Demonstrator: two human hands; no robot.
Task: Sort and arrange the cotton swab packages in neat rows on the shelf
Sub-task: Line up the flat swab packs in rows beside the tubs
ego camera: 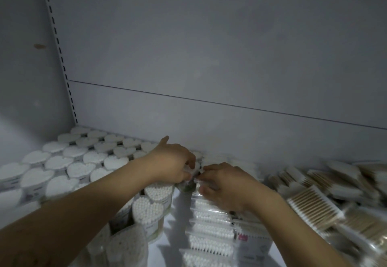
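Between the left hand point(173, 162) and right hand point(226, 185), a cotton swab package point(195, 172) was pinched at both ends, toward the back of the shelf point(179, 218), likely to be squared onto the row of flat packs point(211, 220) just below the grip; heart-shaped tubs point(69, 162) were ranked left of it, wooden-stick packs point(314, 206) heaped right.

Left grip point(171, 162) bare, right grip point(226, 185) bare, both forearms point(83, 206) uncovered to the frame edge

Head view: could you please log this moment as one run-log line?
left hand: pinches swab package | right hand: pinches same package | spot: back of shelf, between heart-shaped tubs and flat packs
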